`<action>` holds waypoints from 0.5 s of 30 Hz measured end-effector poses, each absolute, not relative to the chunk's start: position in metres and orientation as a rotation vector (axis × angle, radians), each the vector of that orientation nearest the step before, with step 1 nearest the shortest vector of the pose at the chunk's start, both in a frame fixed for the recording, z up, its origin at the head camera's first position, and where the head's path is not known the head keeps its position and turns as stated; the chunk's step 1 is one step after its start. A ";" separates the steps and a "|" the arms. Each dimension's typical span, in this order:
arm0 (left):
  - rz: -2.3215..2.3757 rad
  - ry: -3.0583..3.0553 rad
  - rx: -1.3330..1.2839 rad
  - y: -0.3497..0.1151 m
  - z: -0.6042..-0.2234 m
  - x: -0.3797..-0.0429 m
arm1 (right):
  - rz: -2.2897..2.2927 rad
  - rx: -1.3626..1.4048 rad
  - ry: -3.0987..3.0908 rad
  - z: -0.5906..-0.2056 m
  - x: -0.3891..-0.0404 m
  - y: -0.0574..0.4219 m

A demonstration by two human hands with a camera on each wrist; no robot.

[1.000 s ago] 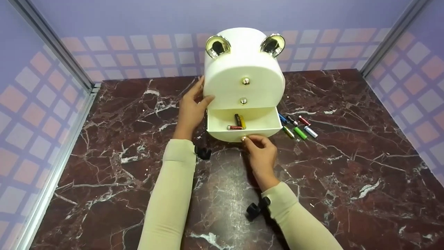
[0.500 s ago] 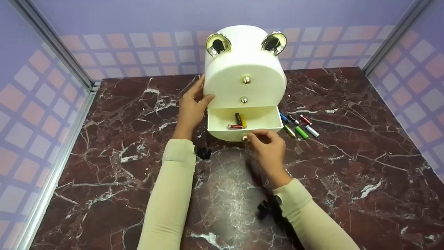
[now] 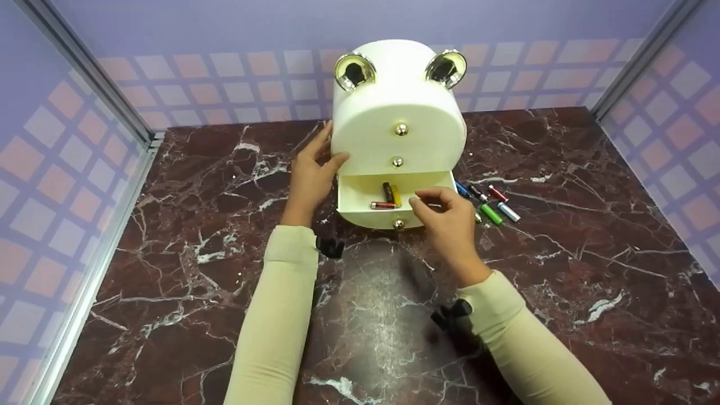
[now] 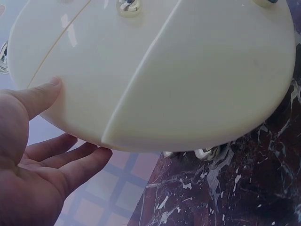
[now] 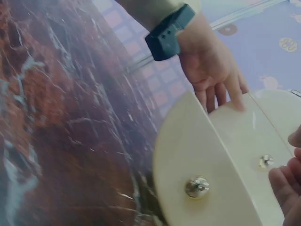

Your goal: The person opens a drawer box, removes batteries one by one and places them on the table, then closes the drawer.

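Observation:
A white drawer box (image 3: 371, 143) with round gold knobs stands at the back middle of the head view. Its bottom drawer (image 3: 360, 218) is pulled out and holds several small batteries, among them a red battery (image 3: 382, 205), a black one and a yellow one. My left hand (image 3: 313, 177) grips the box's left side, the thumb on its front face and the fingers along the side, as the left wrist view also shows. Over the right part of the drawer's front edge hovers my right hand (image 3: 450, 222), fingers loosely bent, apart from the drawer's knob (image 3: 398, 224) and holding nothing.
Several more batteries lie on the dark marbled table right of the drawer, including a green battery (image 3: 491, 214) and a silver battery (image 3: 509, 212). Two shiny gold ear shapes (image 3: 446, 68) rise from the box's top. Patterned walls (image 3: 225, 34) enclose the table.
My right hand has let go of the bottom drawer's knob and moved up and to the right, over the drawer's edge. The left hand stays where it was.

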State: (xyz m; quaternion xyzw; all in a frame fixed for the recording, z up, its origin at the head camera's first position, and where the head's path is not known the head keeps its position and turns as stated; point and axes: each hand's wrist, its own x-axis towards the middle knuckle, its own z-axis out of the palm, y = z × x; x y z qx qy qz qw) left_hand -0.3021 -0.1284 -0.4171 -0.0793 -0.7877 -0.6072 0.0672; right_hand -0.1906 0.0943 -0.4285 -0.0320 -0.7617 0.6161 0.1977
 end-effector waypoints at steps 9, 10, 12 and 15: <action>-1.846 -2.366 -0.261 -0.129 -0.417 -0.302 | 1.653 -0.103 -2.291 -0.417 -0.204 0.104; -1.842 -2.366 -0.265 -0.129 -0.417 -0.302 | 1.643 -0.100 -2.305 -0.416 -0.206 0.104; -1.838 -2.364 -0.270 -0.130 -0.416 -0.302 | 1.612 -0.088 -2.335 -0.415 -0.209 0.106; -1.843 -2.360 -0.275 -0.130 -0.416 -0.301 | 1.559 -0.068 -2.382 -0.413 -0.215 0.108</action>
